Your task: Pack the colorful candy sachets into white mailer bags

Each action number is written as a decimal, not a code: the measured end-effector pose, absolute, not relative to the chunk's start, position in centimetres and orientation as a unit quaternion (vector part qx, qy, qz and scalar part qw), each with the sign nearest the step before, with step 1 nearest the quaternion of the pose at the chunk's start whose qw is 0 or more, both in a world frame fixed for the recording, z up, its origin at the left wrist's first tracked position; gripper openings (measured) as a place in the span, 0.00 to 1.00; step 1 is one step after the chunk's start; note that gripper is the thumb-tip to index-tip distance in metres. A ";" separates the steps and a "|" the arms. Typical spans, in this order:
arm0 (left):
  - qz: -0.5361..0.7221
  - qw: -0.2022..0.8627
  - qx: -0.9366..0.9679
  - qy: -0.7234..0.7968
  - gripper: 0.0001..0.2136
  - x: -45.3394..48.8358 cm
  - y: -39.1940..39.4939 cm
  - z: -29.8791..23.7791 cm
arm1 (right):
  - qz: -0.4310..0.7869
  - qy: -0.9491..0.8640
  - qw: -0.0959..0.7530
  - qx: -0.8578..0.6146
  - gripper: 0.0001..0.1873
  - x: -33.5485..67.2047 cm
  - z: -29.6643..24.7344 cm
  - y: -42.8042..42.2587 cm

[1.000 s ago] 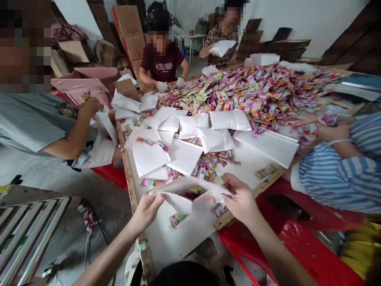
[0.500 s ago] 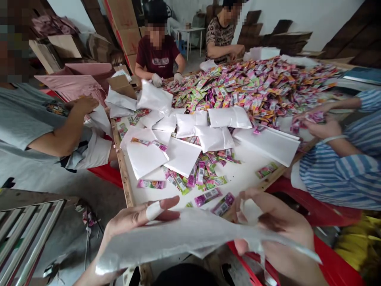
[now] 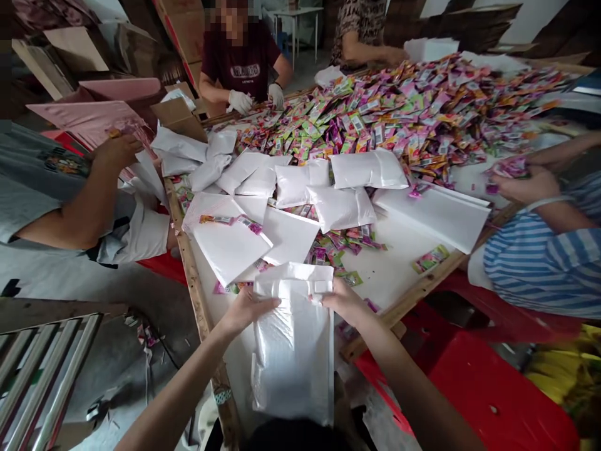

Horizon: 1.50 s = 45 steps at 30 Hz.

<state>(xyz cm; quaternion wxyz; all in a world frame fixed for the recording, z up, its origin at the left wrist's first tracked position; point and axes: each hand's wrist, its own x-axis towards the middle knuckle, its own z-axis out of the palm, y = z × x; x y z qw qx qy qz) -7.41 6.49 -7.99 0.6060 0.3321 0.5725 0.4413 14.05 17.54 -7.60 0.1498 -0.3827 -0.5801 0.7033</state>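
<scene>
A filled white plastic mailer bag [image 3: 293, 344] lies lengthwise on the near corner of the white table [image 3: 389, 275]. My left hand [image 3: 246, 308] pinches its upper left edge. My right hand [image 3: 345, 300] grips its upper right edge at the folded flap. Just beyond the bag lie loose pink and green sachets [image 3: 335, 247] and flat white bags [image 3: 230, 241].
A large heap of coloured sachets [image 3: 422, 106] covers the far table, with several stuffed white bags [image 3: 342, 207] in the middle. Other people sit at left, far end and right [image 3: 539, 250]. A red stool [image 3: 474, 394] stands at my right, a metal roller rack [image 3: 42, 369] at left.
Half a second ago I held the white bag up and spread out near the camera; now it lies flat on the table corner with both hands at its top edge.
</scene>
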 end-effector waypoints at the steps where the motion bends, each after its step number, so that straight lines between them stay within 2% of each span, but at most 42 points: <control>1: 0.437 0.594 0.341 0.584 0.14 -7.7 6.4 -8.0 | 0.700 -0.589 0.142 -0.378 0.12 14.3 -7.7 17.5; 4: 0.415 0.556 0.404 0.596 0.12 -8.3 5.9 -8.0 | 0.642 -0.665 0.164 -0.344 0.04 15.2 -7.6 17.1; 6: 0.419 0.573 0.431 0.558 0.12 -8.5 5.6 -8.1 | 0.579 -0.733 0.198 -0.296 0.03 15.8 -7.1 16.3; 10: 0.455 0.615 0.382 0.518 0.10 -8.5 5.2 -8.6 | 0.491 -0.828 0.187 -0.197 0.08 16.7 -6.8 14.2; 14: 0.477 0.601 0.379 0.518 0.10 -8.1 4.7 -9.1 | 0.431 -0.864 0.163 -0.204 0.14 17.5 -7.3 13.4; 19: 0.462 0.521 0.475 0.537 0.10 -7.1 3.9 -9.3 | 0.438 -0.871 0.057 -0.213 0.22 17.7 -4.2 15.3; 21: 0.445 0.491 0.514 0.544 0.11 -6.8 3.8 -9.4 | 0.449 -0.866 0.059 -0.211 0.24 17.2 -2.2 15.4; 24: 0.429 0.469 0.540 0.552 0.13 -7.0 3.9 -9.2 | 0.421 -0.886 0.092 -0.169 0.22 15.7 -1.7 13.7; 27: 0.426 0.550 0.459 0.552 0.05 -7.9 3.5 -8.2 | 0.384 -0.919 0.045 -0.076 0.30 14.5 -4.6 11.3; 30: 0.439 0.663 0.319 0.515 0.17 -8.2 2.4 -7.4 | 0.376 -0.924 0.017 -0.074 0.30 14.4 -7.6 9.7; 33: 0.424 0.635 0.310 0.566 0.17 -7.4 1.4 -7.9 | 0.401 -0.912 0.025 -0.079 0.29 14.8 -8.3 9.4; 36: 0.394 0.628 0.323 0.588 0.17 -6.5 1.6 -8.0 | 0.463 -0.873 0.104 -0.112 0.22 15.7 -6.6 10.5; 38: 0.402 0.643 0.301 0.579 0.16 -6.6 2.9 -6.5 | 0.488 -0.821 0.229 -0.191 0.16 17.0 -4.7 12.0; 41: 0.473 0.589 0.278 0.593 0.14 -8.3 7.6 -1.8 | 0.479 -0.715 0.415 -0.295 0.13 19.6 -2.1 14.7; 43: 0.566 0.526 0.276 0.572 0.12 -9.8 12.1 1.8 | 0.471 -0.666 0.469 -0.339 0.11 20.8 -1.5 16.2; 45: 0.684 0.446 0.264 0.514 0.05 -10.8 16.6 4.5 | 0.481 -0.638 0.466 -0.380 0.09 21.3 -2.1 17.1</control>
